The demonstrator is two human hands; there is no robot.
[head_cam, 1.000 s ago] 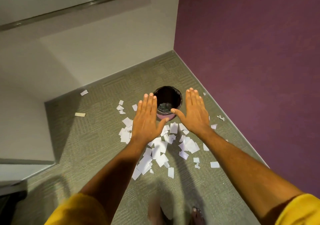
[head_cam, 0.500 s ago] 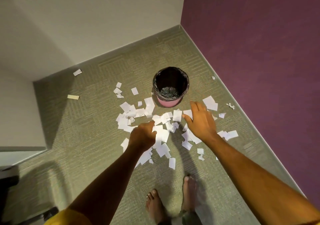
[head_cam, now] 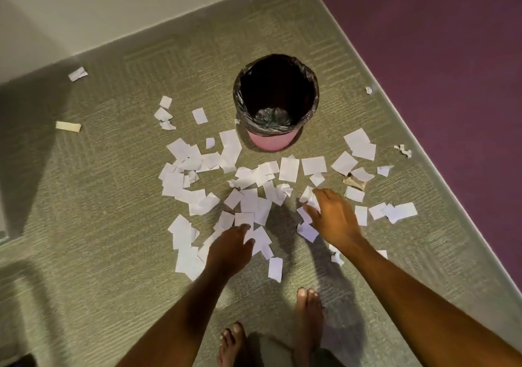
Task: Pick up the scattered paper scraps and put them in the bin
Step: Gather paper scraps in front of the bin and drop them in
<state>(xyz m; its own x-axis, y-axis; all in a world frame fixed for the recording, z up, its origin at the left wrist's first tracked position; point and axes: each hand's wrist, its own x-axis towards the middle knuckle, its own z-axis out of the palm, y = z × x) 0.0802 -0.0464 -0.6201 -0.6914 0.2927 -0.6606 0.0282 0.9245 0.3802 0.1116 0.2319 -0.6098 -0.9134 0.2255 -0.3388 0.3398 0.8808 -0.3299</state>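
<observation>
While both hands are down at floor level, the paper scraps (head_cam: 248, 203) lie directly beneath and ahead of them on the carpet (head_cam: 113, 225). None is visible inside the bin (head_cam: 268, 142).

Position of the work: the scatter forms a broad band whose long axis runs left to right across the person's front. The bin stands upright just beyond the middle of that band, its black liner folded over the rim. It is therefore straight ahead of the hands, roughly between them, with scraps touching or nearly touching its near side.

Left hand (head_cam: 230, 246): held over the thickest part of the pile, fingers pointing down onto the paper. They are foreshortened from this view, so I cannot tell whether they pinch a scrap or only touch it.

Right hand (head_cam: 336, 217): set a little farther forward, fingers (head_cam: 324, 194) extended and loosely spread, tips resting on scraps. Nothing is seen gripped.

Judgement: the task is at its start. The denser heap falls to the left hand, while the thinner run toward the purple wall (head_cam: 437, 42) lies to the right of the right hand. Neither hand is clearly nearer the bin — any load must travel forward over the remaining paper.

Outliers: one scrap (head_cam: 76, 73) and a tan strip (head_cam: 68, 126) lie well apart on the left.
</observation>
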